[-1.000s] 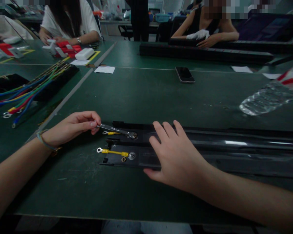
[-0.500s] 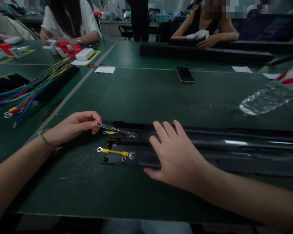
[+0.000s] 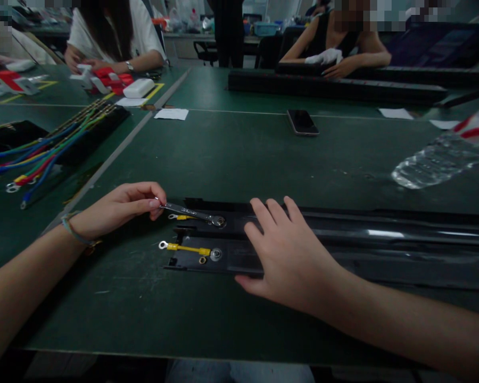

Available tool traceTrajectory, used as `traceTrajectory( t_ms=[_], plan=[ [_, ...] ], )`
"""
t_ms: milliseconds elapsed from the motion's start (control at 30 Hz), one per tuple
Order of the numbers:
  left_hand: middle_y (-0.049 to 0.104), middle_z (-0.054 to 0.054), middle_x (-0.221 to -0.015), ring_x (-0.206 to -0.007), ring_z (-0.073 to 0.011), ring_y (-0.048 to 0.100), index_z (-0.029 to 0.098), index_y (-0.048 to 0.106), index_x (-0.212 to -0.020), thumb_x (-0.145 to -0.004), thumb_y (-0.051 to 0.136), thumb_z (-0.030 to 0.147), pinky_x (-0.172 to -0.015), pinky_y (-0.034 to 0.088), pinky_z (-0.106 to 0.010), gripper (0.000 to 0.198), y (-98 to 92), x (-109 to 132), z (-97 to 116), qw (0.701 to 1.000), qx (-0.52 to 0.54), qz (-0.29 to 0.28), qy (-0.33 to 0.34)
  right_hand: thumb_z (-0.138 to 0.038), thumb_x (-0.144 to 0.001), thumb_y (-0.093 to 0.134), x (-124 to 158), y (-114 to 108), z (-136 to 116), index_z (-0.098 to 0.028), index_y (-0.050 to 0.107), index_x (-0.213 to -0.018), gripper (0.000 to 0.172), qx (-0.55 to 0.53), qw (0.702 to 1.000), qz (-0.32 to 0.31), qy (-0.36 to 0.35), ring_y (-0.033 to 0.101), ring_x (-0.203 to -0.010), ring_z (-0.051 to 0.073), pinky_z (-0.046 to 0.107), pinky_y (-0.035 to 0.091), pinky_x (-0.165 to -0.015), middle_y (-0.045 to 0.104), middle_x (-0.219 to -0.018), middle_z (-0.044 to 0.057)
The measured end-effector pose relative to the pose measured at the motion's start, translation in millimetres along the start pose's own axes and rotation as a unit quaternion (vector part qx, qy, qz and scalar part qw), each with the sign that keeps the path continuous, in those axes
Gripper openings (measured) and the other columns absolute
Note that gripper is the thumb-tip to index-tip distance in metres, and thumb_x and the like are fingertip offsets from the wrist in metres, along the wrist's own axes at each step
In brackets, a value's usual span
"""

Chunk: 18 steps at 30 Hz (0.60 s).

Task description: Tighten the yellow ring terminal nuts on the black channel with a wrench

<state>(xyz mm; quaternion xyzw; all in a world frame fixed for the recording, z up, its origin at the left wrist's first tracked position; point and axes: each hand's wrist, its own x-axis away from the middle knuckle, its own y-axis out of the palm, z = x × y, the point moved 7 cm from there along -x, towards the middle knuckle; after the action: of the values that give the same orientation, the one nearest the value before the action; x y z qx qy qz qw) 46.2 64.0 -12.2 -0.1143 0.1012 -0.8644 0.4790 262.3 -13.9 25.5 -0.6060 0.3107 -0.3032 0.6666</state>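
Wrench point(image 3: 189, 212), end pinched in left fingers point(image 3: 154, 204); ring head point(image 3: 214, 221) near right fingers point(image 3: 263, 216), spread across black panels point(image 3: 343, 223).

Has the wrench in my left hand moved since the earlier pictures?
No, not visibly: the wrench keeps the same angle and place against the nearer yellow cable.

"What furniture is there?"
"A wide green table point(image 3: 231, 154), crossed by a grey strip point(image 3: 117, 151)."
"And farther back?"
"Dark chairs point(image 3: 268, 52) before a long bench point(image 3: 183, 38) (a rather cluttered one)."
"The light?"
"Dim across the whole room."
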Motion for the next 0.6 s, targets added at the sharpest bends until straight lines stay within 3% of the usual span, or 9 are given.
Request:
traceTrajectory(
  t_ms=[600],
  plan=[
    [0.049, 0.001, -0.061, -0.057, -0.0102, 0.046, 0.016, 0.055, -0.080, -0.079, 0.049, 0.022, -0.053, 0.038, -0.020, 0.009, -0.4, -1.0, 0.1, 1.000, -0.022, 0.005, 0.006, -0.061, -0.067, 0.041, -0.8, -0.5, 0.0, -0.009, 0.057, -0.100, 0.063, 0.002, 1.000, -0.003, 0.003, 0.035, -0.113, 0.040, 0.057, 0.019, -0.092, 0.038, -0.127, 0.025]
  ],
)
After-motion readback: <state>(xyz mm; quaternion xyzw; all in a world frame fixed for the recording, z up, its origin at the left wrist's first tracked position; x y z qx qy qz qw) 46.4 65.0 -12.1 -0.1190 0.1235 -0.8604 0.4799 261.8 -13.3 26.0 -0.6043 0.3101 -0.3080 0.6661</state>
